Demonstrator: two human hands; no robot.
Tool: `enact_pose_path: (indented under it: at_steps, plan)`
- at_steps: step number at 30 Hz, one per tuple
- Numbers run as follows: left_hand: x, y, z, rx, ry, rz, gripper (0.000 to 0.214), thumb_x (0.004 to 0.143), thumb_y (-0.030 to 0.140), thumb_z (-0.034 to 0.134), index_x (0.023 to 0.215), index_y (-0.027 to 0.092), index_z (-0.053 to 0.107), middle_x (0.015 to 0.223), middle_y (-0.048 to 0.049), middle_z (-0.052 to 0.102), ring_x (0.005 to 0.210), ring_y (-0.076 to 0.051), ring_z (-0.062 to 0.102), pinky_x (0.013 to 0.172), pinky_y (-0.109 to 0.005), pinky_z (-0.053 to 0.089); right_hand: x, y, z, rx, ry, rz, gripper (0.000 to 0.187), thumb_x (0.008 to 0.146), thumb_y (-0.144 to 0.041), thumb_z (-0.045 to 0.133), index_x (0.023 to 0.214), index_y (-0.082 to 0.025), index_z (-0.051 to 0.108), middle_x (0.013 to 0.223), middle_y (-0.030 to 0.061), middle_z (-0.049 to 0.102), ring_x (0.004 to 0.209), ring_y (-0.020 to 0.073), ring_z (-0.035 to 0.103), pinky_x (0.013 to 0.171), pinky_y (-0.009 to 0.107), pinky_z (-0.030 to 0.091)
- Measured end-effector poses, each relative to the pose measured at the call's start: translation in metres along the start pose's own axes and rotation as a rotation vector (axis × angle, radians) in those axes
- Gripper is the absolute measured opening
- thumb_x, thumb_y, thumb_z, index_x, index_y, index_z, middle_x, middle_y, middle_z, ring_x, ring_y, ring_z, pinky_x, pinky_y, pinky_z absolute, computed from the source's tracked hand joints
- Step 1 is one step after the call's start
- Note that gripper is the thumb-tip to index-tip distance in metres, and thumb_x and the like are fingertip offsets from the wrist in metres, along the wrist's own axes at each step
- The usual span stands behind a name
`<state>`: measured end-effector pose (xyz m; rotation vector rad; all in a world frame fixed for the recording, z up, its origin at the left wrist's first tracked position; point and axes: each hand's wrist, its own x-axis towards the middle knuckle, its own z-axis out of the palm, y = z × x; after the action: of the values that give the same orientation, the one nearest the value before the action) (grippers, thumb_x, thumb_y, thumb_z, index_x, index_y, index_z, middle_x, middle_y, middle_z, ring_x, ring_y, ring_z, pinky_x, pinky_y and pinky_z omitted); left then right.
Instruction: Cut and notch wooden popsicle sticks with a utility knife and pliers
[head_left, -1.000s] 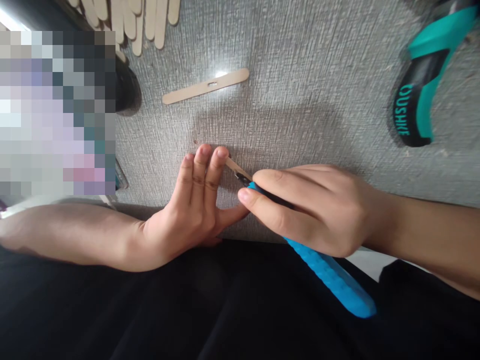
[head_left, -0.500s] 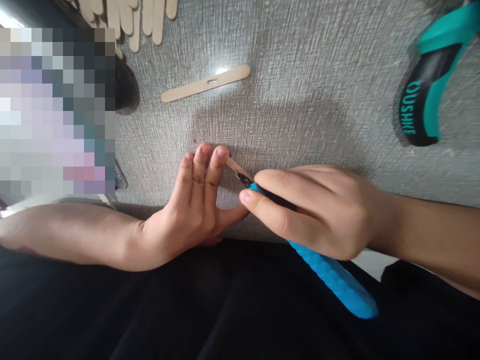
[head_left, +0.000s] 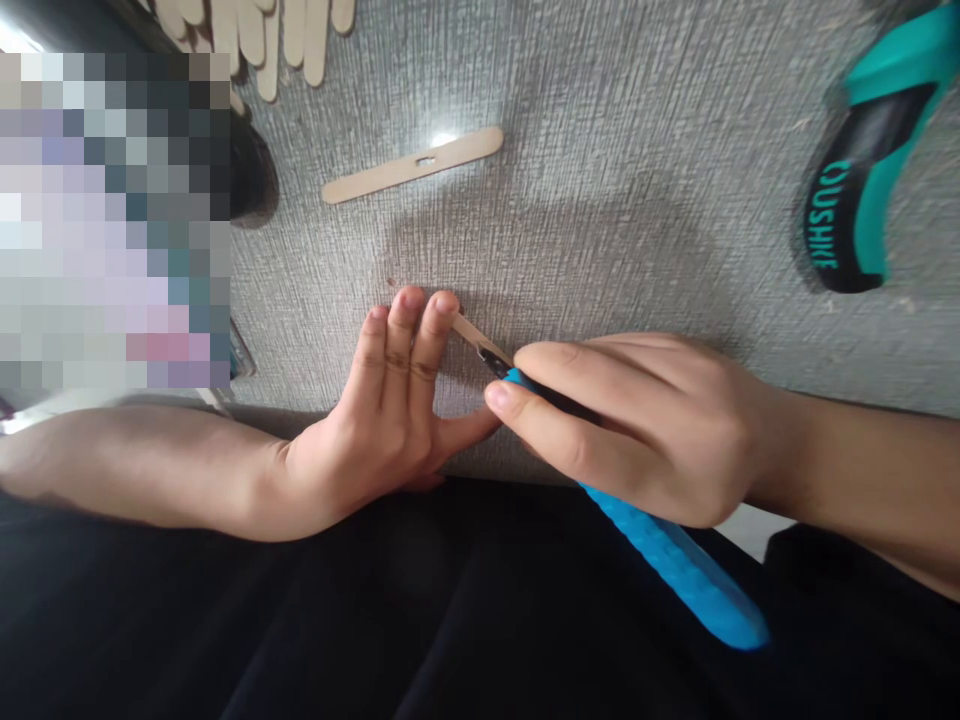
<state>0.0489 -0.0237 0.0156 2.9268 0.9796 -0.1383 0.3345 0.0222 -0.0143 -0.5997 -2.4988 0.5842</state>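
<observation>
My right hand (head_left: 637,430) is closed around a blue-handled craft knife (head_left: 675,570). Its dark metal tip meets a wooden craft stick (head_left: 471,330) lying slantwise on the grey textured surface. Index fingertip on the upper left end of that stick, my left hand (head_left: 397,400) holds it down with fingers stretched out. Its thumb reaches right beneath my right hand, which hides the thumb tip and the stick's lower end. Above both hands lies another craft stick (head_left: 375,181) with a small slot cut through its middle.
Several craft sticks (head_left: 315,45) lie in a pile at the upper left. At the upper right rests a teal and black tool handle (head_left: 832,215). A dark rounded object (head_left: 255,175) stands beside a blurred-out area on the left. Dark clothing (head_left: 375,600) fills the near edge.
My right hand and the craft knife have shifted slightly right and down, the tip drawing back along the stick. My left hand stays in place.
</observation>
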Motion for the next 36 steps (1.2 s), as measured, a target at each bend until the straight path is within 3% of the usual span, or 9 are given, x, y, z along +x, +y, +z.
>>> enact_pose_path:
  at_steps: [3, 9, 13, 18, 23, 28, 31, 33, 36]
  plan:
    - [0.001, 0.0, -0.001, -0.04, -0.015, -0.002, 0.098, 0.125, 0.062, 0.06, 0.198, 0.015, 0.014, 0.189, -0.0418, 0.04, 0.17, -0.059, 0.035, 0.136, -0.07, 0.061, -0.001, -0.001, -0.001, 0.017, -0.001, 0.008, 0.023, 0.115, -0.012, 0.056, 0.137, -0.015, 0.063, 0.094, 0.0031, 0.075, 0.077, 0.0191, 0.068, 0.062, 0.036, 0.056]
    - [-0.003, 0.0, -0.001, -0.102, -0.056, -0.03, 0.102, 0.124, 0.062, 0.06, 0.2, 0.021, 0.005, 0.196, -0.0357, 0.027, 0.174, -0.058, 0.03, 0.141, -0.078, 0.051, -0.003, -0.002, 0.001, 0.026, 0.01, 0.013, 0.024, 0.111, -0.013, 0.065, 0.136, -0.014, 0.065, 0.094, 0.004, 0.074, 0.077, 0.0203, 0.068, 0.061, 0.037, 0.053]
    - [-0.002, -0.001, -0.002, -0.125, -0.094, -0.016, 0.105, 0.122, 0.058, 0.065, 0.2, 0.024, 0.003, 0.197, -0.0329, 0.025, 0.174, -0.057, 0.03, 0.142, -0.078, 0.05, -0.004, -0.002, -0.001, 0.013, -0.008, 0.012, 0.027, 0.111, -0.016, 0.069, 0.137, -0.015, 0.068, 0.098, 0.0044, 0.076, 0.079, 0.0202, 0.069, 0.063, 0.037, 0.054]
    - [-0.001, -0.003, -0.003, -0.12, -0.034, -0.016, 0.105, 0.123, 0.059, 0.064, 0.2, 0.02, 0.004, 0.195, -0.0382, 0.025, 0.172, -0.059, 0.031, 0.139, -0.075, 0.055, -0.006, -0.005, -0.008, -0.012, -0.103, 0.025, 0.028, 0.114, -0.013, 0.063, 0.142, -0.016, 0.065, 0.103, 0.0061, 0.079, 0.085, 0.0212, 0.073, 0.07, 0.038, 0.061]
    - [-0.002, 0.001, 0.0, -0.14, -0.054, -0.045, 0.101, 0.125, 0.054, 0.062, 0.2, 0.027, 0.0, 0.197, -0.0321, 0.026, 0.174, -0.056, 0.034, 0.142, -0.078, 0.05, -0.006, -0.005, -0.004, -0.016, -0.065, 0.034, 0.027, 0.115, -0.016, 0.063, 0.142, -0.018, 0.067, 0.102, 0.0052, 0.079, 0.085, 0.0203, 0.073, 0.07, 0.036, 0.062]
    - [-0.003, 0.006, 0.006, -0.112, -0.009, -0.076, 0.098, 0.125, 0.055, 0.06, 0.201, 0.027, 0.004, 0.197, -0.0321, 0.027, 0.175, -0.056, 0.036, 0.142, -0.077, 0.051, -0.009, 0.001, -0.002, 0.008, 0.0, -0.002, 0.03, 0.111, -0.016, 0.072, 0.14, -0.016, 0.067, 0.097, 0.0041, 0.076, 0.079, 0.0196, 0.071, 0.063, 0.034, 0.057]
    - [-0.004, 0.004, 0.006, -0.126, -0.003, -0.061, 0.102, 0.123, 0.059, 0.064, 0.201, 0.026, 0.006, 0.197, -0.0333, 0.026, 0.174, -0.058, 0.036, 0.14, -0.079, 0.053, -0.013, 0.001, -0.007, 0.033, -0.05, -0.013, 0.037, 0.11, -0.016, 0.073, 0.146, -0.017, 0.066, 0.104, 0.0061, 0.08, 0.088, 0.0215, 0.076, 0.073, 0.036, 0.066]
    - [-0.004, 0.001, 0.003, -0.16, -0.038, -0.036, 0.109, 0.12, 0.066, 0.067, 0.201, 0.024, 0.007, 0.197, -0.0344, 0.026, 0.175, -0.06, 0.034, 0.14, -0.081, 0.052, -0.015, 0.0, -0.006, 0.029, -0.039, 0.001, 0.036, 0.112, -0.015, 0.07, 0.147, -0.018, 0.067, 0.106, 0.0063, 0.082, 0.091, 0.0218, 0.078, 0.08, 0.038, 0.069]
    - [-0.005, -0.002, 0.0, -0.182, -0.124, -0.009, 0.118, 0.115, 0.072, 0.073, 0.2, 0.022, 0.009, 0.199, -0.034, 0.024, 0.177, -0.061, 0.029, 0.142, -0.082, 0.049, -0.015, 0.0, 0.0, -0.034, 0.042, 0.005, 0.029, 0.114, -0.013, 0.064, 0.143, -0.017, 0.066, 0.102, 0.0053, 0.082, 0.084, 0.0199, 0.076, 0.071, 0.036, 0.066]
